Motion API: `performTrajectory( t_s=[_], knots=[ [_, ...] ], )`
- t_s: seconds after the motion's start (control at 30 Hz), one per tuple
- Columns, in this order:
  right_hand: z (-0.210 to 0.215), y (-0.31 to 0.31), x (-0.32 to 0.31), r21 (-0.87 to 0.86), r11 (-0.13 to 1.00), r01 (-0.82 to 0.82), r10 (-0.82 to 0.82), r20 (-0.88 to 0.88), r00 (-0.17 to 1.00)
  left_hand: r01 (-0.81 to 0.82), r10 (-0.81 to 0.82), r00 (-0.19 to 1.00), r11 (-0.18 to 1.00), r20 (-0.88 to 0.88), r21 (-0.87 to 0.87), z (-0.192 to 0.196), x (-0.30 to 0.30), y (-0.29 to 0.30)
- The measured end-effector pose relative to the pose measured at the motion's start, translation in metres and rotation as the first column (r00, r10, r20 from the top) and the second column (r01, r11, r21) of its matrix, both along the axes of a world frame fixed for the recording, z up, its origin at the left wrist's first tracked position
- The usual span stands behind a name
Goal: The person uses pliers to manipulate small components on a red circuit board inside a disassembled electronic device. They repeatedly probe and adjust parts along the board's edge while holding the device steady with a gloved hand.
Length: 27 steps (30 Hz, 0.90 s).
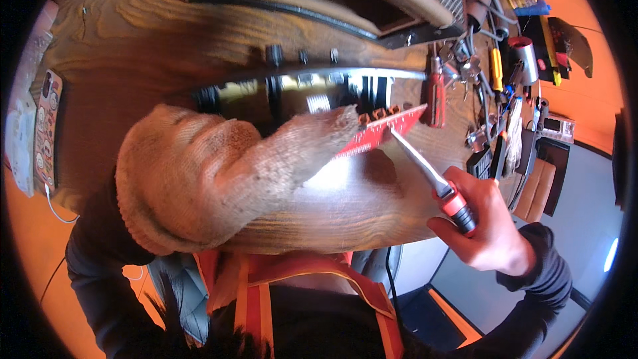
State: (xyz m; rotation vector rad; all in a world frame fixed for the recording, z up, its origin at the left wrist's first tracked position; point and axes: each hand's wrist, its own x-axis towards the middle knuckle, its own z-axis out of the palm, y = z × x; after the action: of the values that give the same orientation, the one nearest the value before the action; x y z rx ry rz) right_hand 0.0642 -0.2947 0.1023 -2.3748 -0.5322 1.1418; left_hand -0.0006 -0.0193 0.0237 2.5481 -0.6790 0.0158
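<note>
My left hand (212, 166), in a worn, dirty knitted work glove, grips a red circuit board (379, 135) by its left end. Orange-brown parts stand along the board's upper edge, and the glove hides part of it. In my bare right hand (488, 223) is a screwdriver (425, 167) with a red and black handle and a long metal shaft. Its tip is at the board's face; whether it touches cannot be made out. Behind the glove lies a shiny metal chassis (399, 74) with black knobs along its far side, partly covered by my left arm.
A large open-fronted cabinet (299, 10) with a grille stands at the back of the wooden table (113, 40). To the right lie a red screwdriver (436, 96), a yellow-handled one (496, 68), a roll (524, 60) and several tools. A phone (48, 126) sits at the left edge.
</note>
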Motion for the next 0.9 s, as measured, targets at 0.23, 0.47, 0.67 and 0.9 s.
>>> performTrajectory(
  t_s=[0.23,0.47,0.67,0.9],
  knots=[
    [-0.018,-0.011,0.006,0.158,0.971,-0.18,0.122,0.32,0.94,-0.064,-0.018,0.979,0.917,-0.202,-0.393,-0.003,0.005,0.002],
    [-0.005,-0.018,-0.006,0.349,0.892,0.288,-0.142,-0.388,0.91,-0.217,0.054,0.916,0.901,-0.398,-0.377,-0.012,0.001,0.0],
    [0.009,-0.013,-0.009,0.17,0.961,0.219,-0.081,-0.583,0.809,-0.066,0.07,0.997,0.97,0.008,-0.232,-0.005,0.006,-0.004],
    [0.011,-0.005,-0.013,0.046,0.992,0.116,-0.073,-0.54,0.839,-0.093,0.099,0.99,0.994,0.105,-0.056,-0.004,0.001,-0.005]
  ],
)
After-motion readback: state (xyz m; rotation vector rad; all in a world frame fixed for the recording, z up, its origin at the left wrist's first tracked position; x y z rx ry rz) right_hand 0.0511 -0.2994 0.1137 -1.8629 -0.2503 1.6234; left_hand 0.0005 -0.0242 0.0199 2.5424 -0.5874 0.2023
